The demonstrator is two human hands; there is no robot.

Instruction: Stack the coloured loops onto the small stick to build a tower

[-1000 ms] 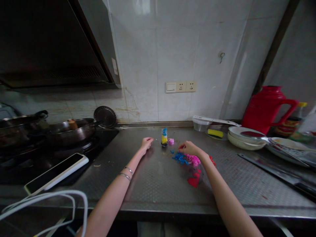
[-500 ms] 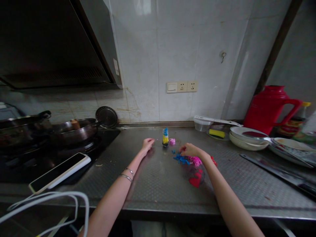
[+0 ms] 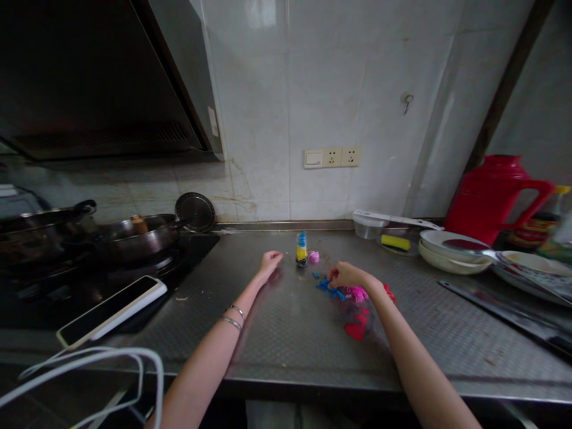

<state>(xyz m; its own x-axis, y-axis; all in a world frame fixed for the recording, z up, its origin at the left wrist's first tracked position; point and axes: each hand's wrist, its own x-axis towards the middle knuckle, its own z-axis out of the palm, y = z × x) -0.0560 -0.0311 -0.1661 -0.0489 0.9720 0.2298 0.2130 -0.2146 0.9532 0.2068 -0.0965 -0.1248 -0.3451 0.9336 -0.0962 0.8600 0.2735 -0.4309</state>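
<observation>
Left hand loose, empty; right hand over blue bits, grip unclear; a stray knock could topple the narrow bottle

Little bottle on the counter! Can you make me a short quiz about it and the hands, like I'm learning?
1. True or false: the left hand is touching the little bottle.
2. Which is nearest the right hand: the blue bits, the red jug or the yellow sponge?
3. Fill in the gap: in the picture, the pink lump sits just to the ____ of the little bottle.

Key: 1. False. 2. The blue bits. 3. Right.
</observation>
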